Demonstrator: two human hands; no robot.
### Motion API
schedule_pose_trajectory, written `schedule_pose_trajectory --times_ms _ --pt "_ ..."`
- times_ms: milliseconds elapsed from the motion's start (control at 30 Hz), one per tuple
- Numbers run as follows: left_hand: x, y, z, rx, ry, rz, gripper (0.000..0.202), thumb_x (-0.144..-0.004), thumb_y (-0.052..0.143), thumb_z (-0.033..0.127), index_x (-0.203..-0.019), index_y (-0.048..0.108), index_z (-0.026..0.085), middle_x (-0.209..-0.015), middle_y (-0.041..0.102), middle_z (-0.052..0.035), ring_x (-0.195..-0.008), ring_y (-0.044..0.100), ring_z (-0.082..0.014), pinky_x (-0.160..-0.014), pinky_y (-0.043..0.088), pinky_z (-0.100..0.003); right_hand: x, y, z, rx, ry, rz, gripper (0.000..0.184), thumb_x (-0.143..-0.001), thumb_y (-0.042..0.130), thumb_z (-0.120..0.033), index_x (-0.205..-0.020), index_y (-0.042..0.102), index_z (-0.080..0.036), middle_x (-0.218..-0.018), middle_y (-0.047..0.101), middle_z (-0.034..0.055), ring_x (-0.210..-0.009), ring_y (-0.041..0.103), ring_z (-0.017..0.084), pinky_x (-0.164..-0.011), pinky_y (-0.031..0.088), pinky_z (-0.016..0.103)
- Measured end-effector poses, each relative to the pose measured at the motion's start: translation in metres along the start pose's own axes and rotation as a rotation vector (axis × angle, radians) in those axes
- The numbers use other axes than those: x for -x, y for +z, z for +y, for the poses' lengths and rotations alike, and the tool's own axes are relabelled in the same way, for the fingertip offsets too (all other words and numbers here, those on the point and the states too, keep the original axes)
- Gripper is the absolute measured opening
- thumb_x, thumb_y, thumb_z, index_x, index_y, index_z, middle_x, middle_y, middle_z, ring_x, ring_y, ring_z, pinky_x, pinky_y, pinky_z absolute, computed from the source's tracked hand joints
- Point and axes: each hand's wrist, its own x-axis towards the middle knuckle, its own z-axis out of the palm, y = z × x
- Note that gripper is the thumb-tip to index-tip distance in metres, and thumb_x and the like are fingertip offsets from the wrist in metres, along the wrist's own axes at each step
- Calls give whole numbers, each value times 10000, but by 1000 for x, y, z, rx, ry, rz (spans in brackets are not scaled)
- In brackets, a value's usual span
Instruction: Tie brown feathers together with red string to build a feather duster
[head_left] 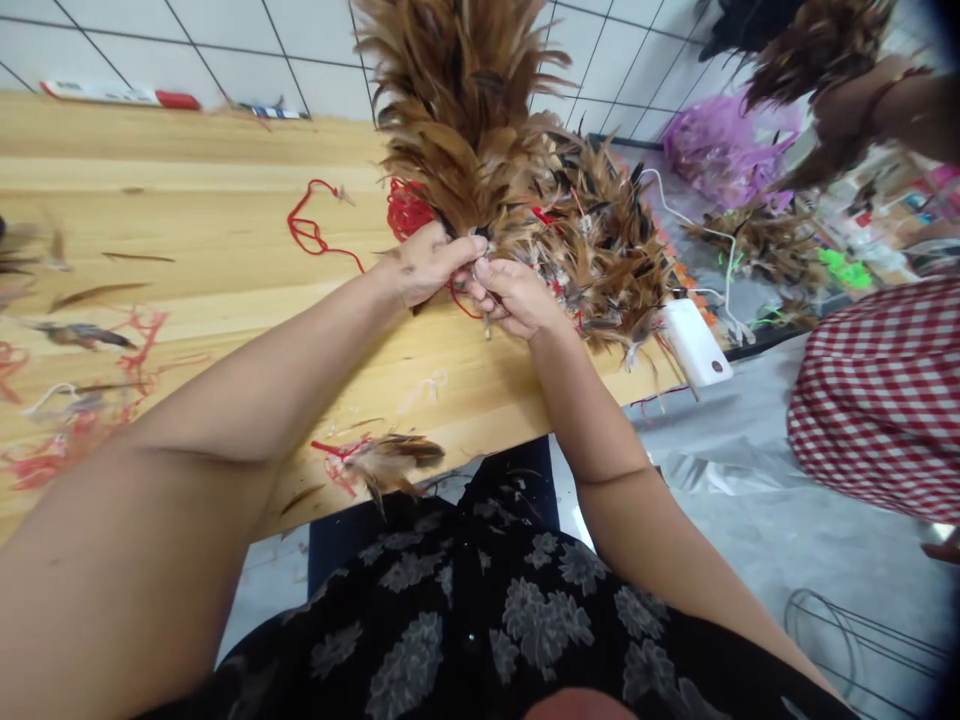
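Observation:
A large brown feather duster [457, 110] points away from me, its lower end at my hands. My left hand [431, 265] is closed around that lower end, with thumb and forefinger pinched together. Right against it, my right hand [517, 297] is closed too, its fingertips meeting the left thumb; what they pinch is too small and covered to name. A thin stick end shows below the fingers. Red cord [409, 208] lies bunched beside the left hand, and a strand runs under the hands. To the right of the duster is a heap of loose brown feather bunches [607, 240].
A white power bank [696, 343] with a cable sits at the wooden table's [225, 160] right edge. A feather bunch tied in red [394, 460] lies near the front edge. At the right are another person's arm [900, 105], checked clothing [885, 390] and a purple bag [727, 145].

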Motion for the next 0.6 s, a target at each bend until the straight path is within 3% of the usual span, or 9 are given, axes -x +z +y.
schedule_pose_trajectory --times_ms 67,133,267,333,433,500,600 --pt "3 5 8 -10 -20 -25 416 -934 823 397 -671 562 207 -602 532 -19 -621 516 -163 -615 376 -300 -1 -1 0 -25 -18 24 454 -962 793 -531 -784 546 -194 -566 458 -98 -471 323 38 -424 150 161" --pt "6 10 18 50 -18 34 395 -910 846 354 -689 555 204 -650 527 -10 -615 509 -150 -595 352 -281 -2 -3 -1 -46 -31 71 458 -982 764 -545 -796 521 -204 -567 413 -112 -467 288 37 -427 137 155" --pt "10 17 27 111 34 117 362 -903 794 250 -659 531 200 -699 527 -1 -551 368 -113 -537 267 -263 -4 -6 -3 -106 -53 170 482 -1001 725 -578 -807 474 -215 -578 349 -125 -463 253 30 -432 115 151" --pt "11 18 25 7 86 93 321 -877 787 241 -643 570 207 -730 574 -18 -597 423 -132 -570 339 -263 -5 -7 -2 -137 -66 219 481 -1007 714 -585 -816 473 -215 -580 333 -128 -462 241 29 -432 114 150" --pt "10 18 20 -248 242 42 241 -841 766 254 -638 640 228 -796 632 -52 -806 569 -203 -751 480 -300 -9 -8 1 -155 -75 291 476 -1010 704 -598 -833 478 -218 -582 336 -127 -466 238 32 -432 122 156" --pt "10 17 18 -424 342 29 186 -815 746 260 -647 670 234 -877 654 -66 -909 585 -230 -866 491 -339 -14 -11 6 -133 -96 344 461 -1025 677 -603 -849 488 -221 -587 346 -121 -474 251 39 -436 149 161" --pt "10 16 16 -580 411 13 162 -790 724 273 -640 679 234 -937 633 -76 -920 575 -242 -910 462 -374 -23 -19 13 11 -167 427 436 -1035 642 -624 -901 530 -225 -620 387 -100 -514 324 61 -472 244 167"
